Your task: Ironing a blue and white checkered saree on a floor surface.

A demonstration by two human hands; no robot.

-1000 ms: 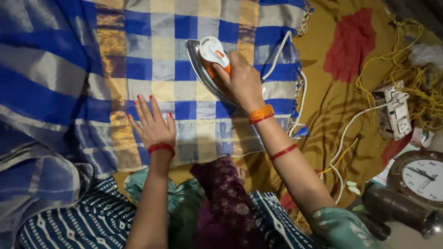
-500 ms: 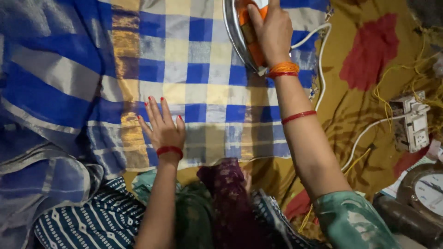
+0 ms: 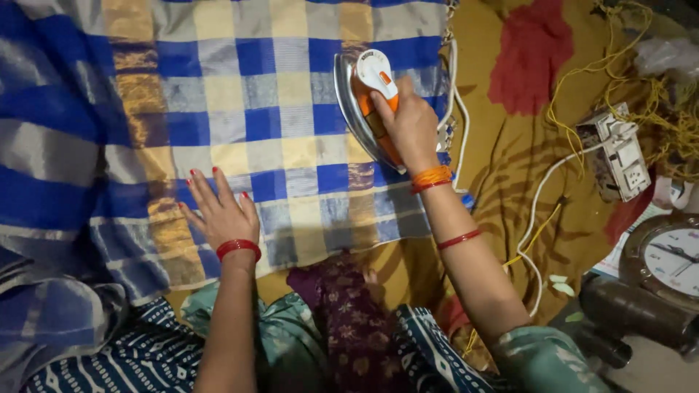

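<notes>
Blue-checked cloth spread flat. Left hand nearest, fingers splayed, palm down pressing the near part of the cloth. Farther out, right hand wrapped around the handle of an orange-and-white iron, soleplate down near the cloth's right edge.

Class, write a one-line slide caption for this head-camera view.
Right hand grips an orange-and-white iron on blue checked cloth; left hand lies flat on it.

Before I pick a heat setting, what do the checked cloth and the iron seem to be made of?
Checked cloth: thin woven fabric, perhaps silk or a blend, with a soft sheen and shiny gold bands. Iron: polished metal soleplate edge that mirrors light, under a glossy orange and white plastic body, held in the right hand.
</notes>
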